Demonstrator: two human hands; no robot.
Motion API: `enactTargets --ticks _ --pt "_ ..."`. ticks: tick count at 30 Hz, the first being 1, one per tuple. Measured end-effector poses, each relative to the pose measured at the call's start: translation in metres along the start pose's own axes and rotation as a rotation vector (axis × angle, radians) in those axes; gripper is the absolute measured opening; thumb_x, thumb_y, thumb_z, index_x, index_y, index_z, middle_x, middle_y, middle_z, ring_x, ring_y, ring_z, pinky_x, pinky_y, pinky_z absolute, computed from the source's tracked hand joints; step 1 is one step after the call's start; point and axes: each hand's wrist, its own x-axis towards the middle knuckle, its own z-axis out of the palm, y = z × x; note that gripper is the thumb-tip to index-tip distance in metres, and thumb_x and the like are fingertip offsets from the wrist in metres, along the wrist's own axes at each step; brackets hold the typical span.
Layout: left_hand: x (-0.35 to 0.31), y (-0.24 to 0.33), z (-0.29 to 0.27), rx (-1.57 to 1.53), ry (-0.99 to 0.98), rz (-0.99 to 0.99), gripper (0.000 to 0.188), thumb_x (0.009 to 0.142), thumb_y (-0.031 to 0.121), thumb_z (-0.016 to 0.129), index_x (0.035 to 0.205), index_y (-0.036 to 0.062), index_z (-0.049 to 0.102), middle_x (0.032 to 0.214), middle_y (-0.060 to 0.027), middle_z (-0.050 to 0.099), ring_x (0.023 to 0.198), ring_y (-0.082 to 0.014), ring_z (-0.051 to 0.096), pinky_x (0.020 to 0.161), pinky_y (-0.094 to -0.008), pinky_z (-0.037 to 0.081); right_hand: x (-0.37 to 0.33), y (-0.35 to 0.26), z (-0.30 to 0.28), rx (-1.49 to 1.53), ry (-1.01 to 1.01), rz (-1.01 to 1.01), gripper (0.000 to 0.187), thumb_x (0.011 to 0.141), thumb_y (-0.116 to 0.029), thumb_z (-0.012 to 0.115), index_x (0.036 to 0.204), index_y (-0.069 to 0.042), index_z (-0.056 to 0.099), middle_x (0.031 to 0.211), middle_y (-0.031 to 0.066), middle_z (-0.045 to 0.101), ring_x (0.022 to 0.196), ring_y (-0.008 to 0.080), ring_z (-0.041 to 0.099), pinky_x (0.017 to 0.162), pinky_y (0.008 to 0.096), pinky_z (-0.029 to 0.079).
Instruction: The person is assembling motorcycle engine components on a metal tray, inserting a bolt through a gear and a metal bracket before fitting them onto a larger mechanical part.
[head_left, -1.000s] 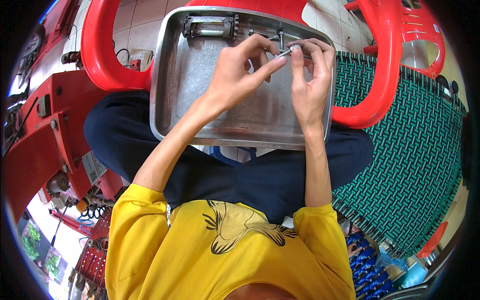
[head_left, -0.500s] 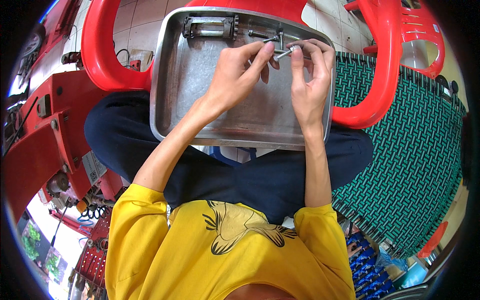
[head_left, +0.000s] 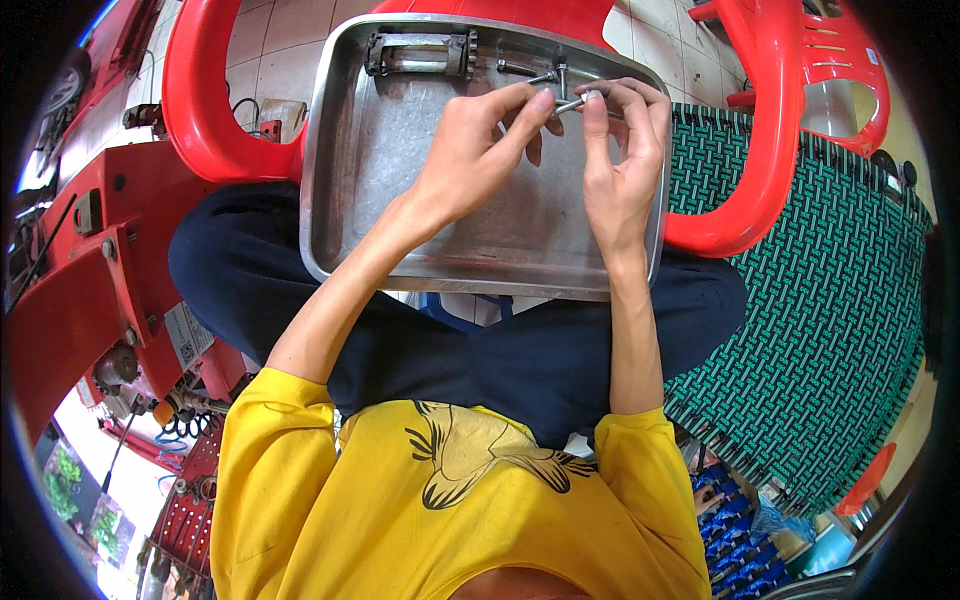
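Over the right part of a metal tray (head_left: 400, 215), both my hands meet at a small silver bolt (head_left: 569, 106). My right hand (head_left: 627, 150) pinches its right end between thumb and fingers. From the other side, my left hand (head_left: 480, 145) closes thumb and fingertips at the bolt's left end; whether a nut sits there is hidden. Behind my fingertips, a few more bolts (head_left: 562, 78) lie in the tray's far right area. A dark cylindrical metal part with toothed end rings (head_left: 420, 55) lies at the far left of the tray.
The tray rests across my folded legs and on a red plastic chair (head_left: 745, 215), whose arms rise on both sides. A green woven lounger (head_left: 800, 250) stands to the right. Red machinery (head_left: 120, 230) is at the left, above a red perforated rack (head_left: 190, 500).
My left thumb and fingers have shifted slightly right, onto the bolt's left end. The bolt has turned a little in the fingers; my right hand has hardly moved.
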Motion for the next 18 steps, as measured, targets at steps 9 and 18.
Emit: enactTargets --ticks 9,18 --pt "-0.0036 0.0049 0.0024 0.075 0.013 0.066 0.033 0.11 0.035 0.059 0.111 0.0026 0.066 0.075 -0.005 0.069 0.067 -0.0094 0.064 0.061 -0.0275 0.049 0.0007 -0.0029 0.0013 0.021 0.016 0.011 0.024 0.103 -0.022 0.07 0.113 0.0 0.071 0.12 0.0127 0.055 0.099 0.021 0.064 0.082 0.033 0.055" --pt "-0.0024 0.0035 0.0001 -0.028 -0.008 -0.034 0.031 0.11 0.031 0.06 0.104 0.0019 0.066 0.074 -0.0039 0.069 0.068 -0.0098 0.065 0.062 -0.0272 0.05 -0.0001 -0.0012 0.0014 0.013 0.02 0.016 0.025 0.103 -0.022 0.07 0.113 0.0 0.07 0.12 0.0128 0.055 0.099 0.0209 0.064 0.082 0.0332 0.055"
